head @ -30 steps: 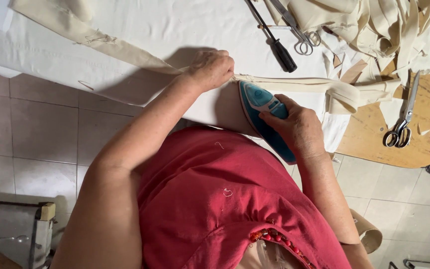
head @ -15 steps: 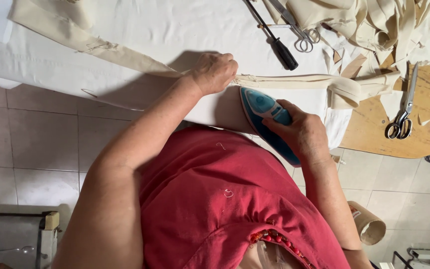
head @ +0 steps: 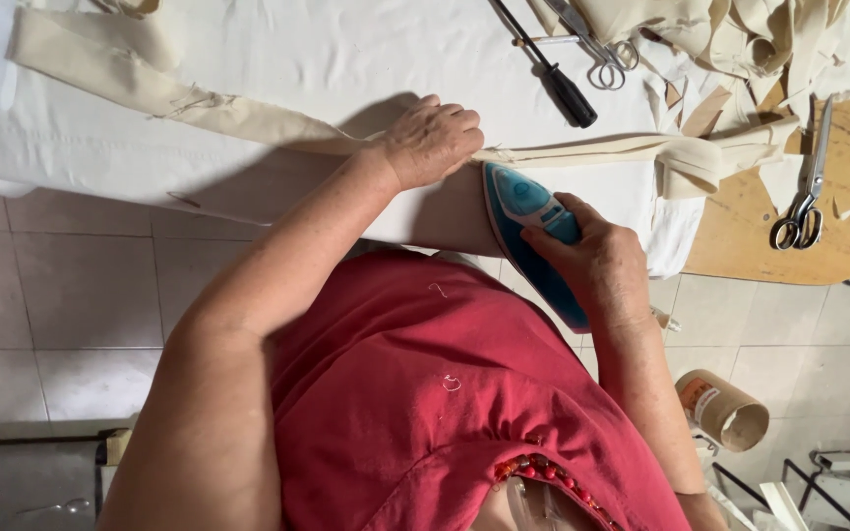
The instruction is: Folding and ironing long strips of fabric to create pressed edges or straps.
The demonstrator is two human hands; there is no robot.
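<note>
From the head camera we've got the right hand (head: 597,264) wrapped around the blue iron (head: 528,231), its tip almost touching the left hand (head: 435,141), which lies flat with fingers together, pinning the cream strip (head: 582,152) mid-board. Our worry: those fingers sit so close that a small push could burn them, or crease the strip. White cloth (head: 277,59) covers the board, scissors (head: 801,197) sit right on bare wood, tiled floor (head: 71,285) below.

Bright even daylight, sharp focus, soft arm shadow on white cloth (head: 277,59) (no glare) — slight edge distortion
</note>
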